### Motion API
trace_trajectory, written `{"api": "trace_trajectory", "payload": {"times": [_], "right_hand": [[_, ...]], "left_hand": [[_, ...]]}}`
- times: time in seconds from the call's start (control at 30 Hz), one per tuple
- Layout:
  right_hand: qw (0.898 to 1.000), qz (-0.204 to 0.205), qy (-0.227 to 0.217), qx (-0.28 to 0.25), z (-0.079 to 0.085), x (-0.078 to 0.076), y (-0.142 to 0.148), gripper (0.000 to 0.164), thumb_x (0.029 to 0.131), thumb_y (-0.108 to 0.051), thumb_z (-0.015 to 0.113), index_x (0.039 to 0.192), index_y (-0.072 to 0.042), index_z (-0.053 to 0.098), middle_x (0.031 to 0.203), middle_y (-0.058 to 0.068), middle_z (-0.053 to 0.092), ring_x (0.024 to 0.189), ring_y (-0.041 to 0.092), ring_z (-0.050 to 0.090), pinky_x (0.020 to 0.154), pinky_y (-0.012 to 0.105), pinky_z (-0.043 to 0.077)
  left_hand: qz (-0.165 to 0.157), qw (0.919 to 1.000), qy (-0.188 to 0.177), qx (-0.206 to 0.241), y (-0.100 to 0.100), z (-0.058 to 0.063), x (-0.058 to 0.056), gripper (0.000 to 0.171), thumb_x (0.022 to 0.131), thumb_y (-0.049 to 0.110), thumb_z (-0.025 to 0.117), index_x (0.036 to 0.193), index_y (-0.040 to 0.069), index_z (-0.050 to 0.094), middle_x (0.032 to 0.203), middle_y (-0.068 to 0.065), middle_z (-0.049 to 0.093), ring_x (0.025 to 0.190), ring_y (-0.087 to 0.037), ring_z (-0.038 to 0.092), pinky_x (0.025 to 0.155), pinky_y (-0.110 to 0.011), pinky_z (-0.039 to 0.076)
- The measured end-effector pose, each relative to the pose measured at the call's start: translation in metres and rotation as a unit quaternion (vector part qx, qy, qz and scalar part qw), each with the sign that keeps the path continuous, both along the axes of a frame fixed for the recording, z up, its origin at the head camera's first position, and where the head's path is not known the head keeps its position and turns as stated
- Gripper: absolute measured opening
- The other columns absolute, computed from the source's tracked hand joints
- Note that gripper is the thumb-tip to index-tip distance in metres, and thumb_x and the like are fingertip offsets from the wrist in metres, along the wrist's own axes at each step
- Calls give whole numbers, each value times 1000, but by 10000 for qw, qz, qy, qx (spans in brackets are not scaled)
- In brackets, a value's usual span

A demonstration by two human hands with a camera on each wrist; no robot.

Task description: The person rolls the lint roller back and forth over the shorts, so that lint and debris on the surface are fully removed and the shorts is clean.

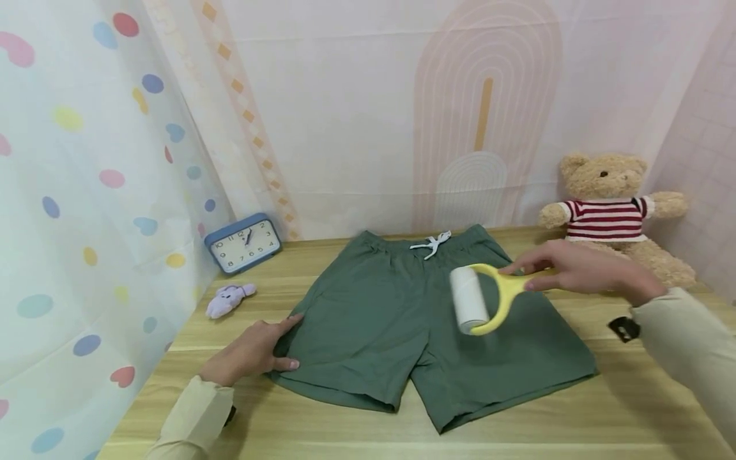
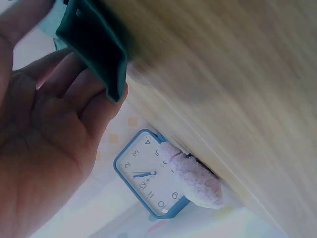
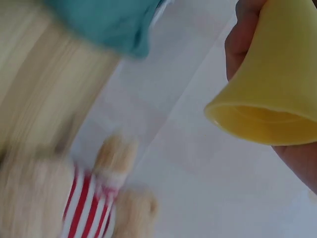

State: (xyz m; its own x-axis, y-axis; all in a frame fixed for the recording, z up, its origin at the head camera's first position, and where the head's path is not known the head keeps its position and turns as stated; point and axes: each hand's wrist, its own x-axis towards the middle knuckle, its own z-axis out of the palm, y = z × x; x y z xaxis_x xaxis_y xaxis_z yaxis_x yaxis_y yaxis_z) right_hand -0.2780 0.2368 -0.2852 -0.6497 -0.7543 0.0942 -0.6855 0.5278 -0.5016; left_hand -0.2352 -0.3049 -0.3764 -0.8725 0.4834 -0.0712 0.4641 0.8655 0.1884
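Green drawstring shorts [image 1: 368,306] lie spread flat on the wooden table, their white bow [image 1: 434,243] at the back. My left hand [image 1: 250,351] rests at the left edge of the shorts, with thumb and fingers touching the cloth; the left wrist view shows the fingers of that hand [image 2: 59,124] against the folded leg edge [image 2: 99,49]. In my right hand [image 1: 575,265] is the yellow handle of a lint roller [image 1: 506,297], gripped between thumb and fingers. Its white roll [image 1: 468,300] overlaps the right leg of the shorts. The handle's flared hollow end [image 3: 267,119] fills the right wrist view's upper right.
A blue alarm clock [image 1: 244,243] stands at the back left, with a small lilac plush toy [image 1: 229,300] before it. Back right sits a teddy bear [image 1: 606,204] in a striped shirt, close behind my right hand. Patterned curtains [image 1: 345,115] hang behind the table [image 1: 345,434].
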Motion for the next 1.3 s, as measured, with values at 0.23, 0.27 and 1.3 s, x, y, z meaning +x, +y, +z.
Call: {"api": "trace_trajectory", "payload": {"times": [0.23, 0.27, 1.3], "right_hand": [[9997, 174, -121, -108, -23, -15, -102, 35, 96, -19, 68, 130, -12, 69, 79, 3, 68, 58, 1, 43, 55, 18, 41], [9995, 257, -138, -141, -27, -17, -117, 36, 97, -19, 67, 132, -11, 68, 84, 5, 70, 60, 1, 44, 57, 18, 42], [9966, 57, -333, 747, -58, -15, -255, 36, 100, -17, 63, 135, -13, 64, 129, 7, 70, 85, 15, 68, 68, 20, 50]], "left_hand": [[-91, 9989, -452, -20, -4, 7, -4, 86, 77, 40, 84, 147, 4, 50, 146, -32, 50, 129, -50, 54, 105, -59, 48], [-62, 9988, -493, -26, -4, 8, -4, 86, 76, 40, 85, 146, 4, 51, 147, -32, 50, 130, -52, 53, 105, -60, 47], [120, 9982, -589, 1, 0, -1, -14, 100, 65, 37, 90, 146, -5, 47, 149, -37, 43, 131, -57, 48, 107, -65, 41]]}}
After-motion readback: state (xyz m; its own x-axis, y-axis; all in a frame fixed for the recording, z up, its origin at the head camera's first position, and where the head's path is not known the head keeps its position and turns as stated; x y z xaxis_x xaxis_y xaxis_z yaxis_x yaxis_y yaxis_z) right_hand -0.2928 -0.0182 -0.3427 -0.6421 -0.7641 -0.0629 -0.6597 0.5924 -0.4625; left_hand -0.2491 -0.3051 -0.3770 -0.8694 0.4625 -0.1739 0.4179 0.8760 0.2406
